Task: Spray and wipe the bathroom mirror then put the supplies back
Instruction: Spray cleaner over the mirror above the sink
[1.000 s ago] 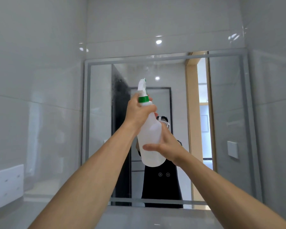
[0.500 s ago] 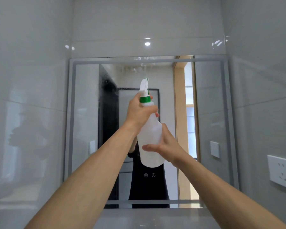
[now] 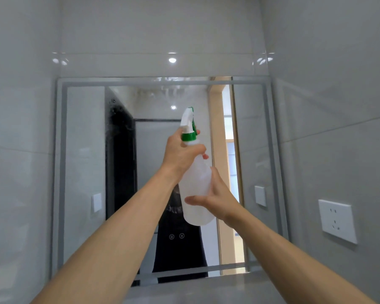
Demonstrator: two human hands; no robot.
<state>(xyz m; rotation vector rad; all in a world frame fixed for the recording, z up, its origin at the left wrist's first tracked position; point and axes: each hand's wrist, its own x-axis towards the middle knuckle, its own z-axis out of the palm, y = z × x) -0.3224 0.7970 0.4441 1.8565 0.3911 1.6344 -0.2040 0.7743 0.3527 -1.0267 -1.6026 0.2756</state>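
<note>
A translucent white spray bottle with a green collar and white nozzle is held up in front of the bathroom mirror. My left hand grips its neck, fingers around the trigger. My right hand cups the lower body of the bottle from the right. The nozzle points toward the upper middle of the mirror, where wet streaks and droplets show near the top edge. The mirror has a pale frosted border and reflects a dark-clothed person, a dark panel and a doorway. No cloth is in view.
Glossy grey tiled walls close in on both sides. A white wall socket sits on the right wall beside the mirror. A grey ledge runs below the mirror's bottom edge.
The view has swung to the right and slightly up, so the mirror sits more to the left and the right wall socket shows. Both hands keep the same hold on the bottle.
</note>
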